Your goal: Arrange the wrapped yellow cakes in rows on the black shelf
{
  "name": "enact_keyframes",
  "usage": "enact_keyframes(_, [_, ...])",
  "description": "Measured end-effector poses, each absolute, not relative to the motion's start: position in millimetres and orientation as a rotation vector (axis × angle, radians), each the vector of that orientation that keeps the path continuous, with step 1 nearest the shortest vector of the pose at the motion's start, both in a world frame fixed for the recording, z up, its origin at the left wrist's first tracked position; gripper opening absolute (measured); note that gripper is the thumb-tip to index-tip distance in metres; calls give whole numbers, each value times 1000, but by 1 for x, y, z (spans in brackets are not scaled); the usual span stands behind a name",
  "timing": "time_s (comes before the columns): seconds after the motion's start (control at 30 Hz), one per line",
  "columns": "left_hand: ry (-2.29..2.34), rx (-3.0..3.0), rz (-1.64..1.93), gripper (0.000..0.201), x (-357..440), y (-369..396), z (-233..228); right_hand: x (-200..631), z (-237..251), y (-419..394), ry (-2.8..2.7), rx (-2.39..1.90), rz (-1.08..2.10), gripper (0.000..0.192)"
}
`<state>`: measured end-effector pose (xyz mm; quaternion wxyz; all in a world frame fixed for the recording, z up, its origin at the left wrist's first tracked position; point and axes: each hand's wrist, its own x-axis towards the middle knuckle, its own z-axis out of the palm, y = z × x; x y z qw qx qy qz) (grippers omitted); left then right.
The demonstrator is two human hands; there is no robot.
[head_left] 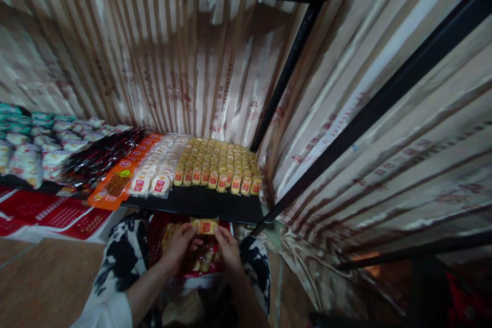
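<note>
Between my left hand (183, 241) and my right hand (227, 244) is a small yellow snack packet (206, 226) with a red label, pinched at its two ends and turned flat toward me. Below my hands, a red box (154, 246) between my knees contains more loose yellow packets (205, 260). Just beyond, rows of similar yellow packets (213, 177) stand upright on the black shelf (226, 206). To their left are rows of round white wrapped biscuits (159, 183) with red labels.
Farther left on the shelf lie orange snack packs (115, 184), dark shiny packets (103, 156) and white-and-green bags (42, 148). A slanting black metal bar (346, 138) runs on the right, before pleated printed curtains (215, 72). Red printed cartons (57, 215) sit under the shelf at left.
</note>
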<state>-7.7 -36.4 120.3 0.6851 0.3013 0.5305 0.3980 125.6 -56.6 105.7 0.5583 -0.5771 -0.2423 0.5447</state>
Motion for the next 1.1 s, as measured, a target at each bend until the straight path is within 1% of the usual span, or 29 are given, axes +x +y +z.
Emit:
enact_keyframes(0.07, [1188,645,883,18,-5,-35,121,127,109,-57,-528,-1340,1302,52])
enact_keyframes(0.13, [1183,631,866,18,-1,-33,123,129,110,-57,-463,-1332,1324,53])
enact_keyframes(0.33, [1130,770,882,38,7,-22,135,133,101,-52,-287,-1247,1294,63])
enact_keyframes(0.47, [1159,865,884,42,17,-9,134,131,89,-48,-321,-1246,1256,67])
enact_keyframes(0.63, [1192,929,897,31,34,9,128,137,77,-45,-490,-1392,1138,62])
enact_keyframes(0.7, [1192,961,887,30,43,15,129,144,77,-46,-608,-1512,961,57])
enact_keyframes(0.8, [1223,1076,890,29,60,27,131,156,83,-48,-832,-1677,585,49])
enact_keyframes(0.87, [1256,1188,914,30,72,36,133,163,88,-47,-973,-1683,453,43])
enact_keyframes(1.0, [1415,1427,968,32,89,52,142,170,93,-41,-1129,-1600,405,34])
enact_keyframes(1.1, [1534,1553,938,29,93,63,147,174,93,-31,-1172,-1562,397,35])
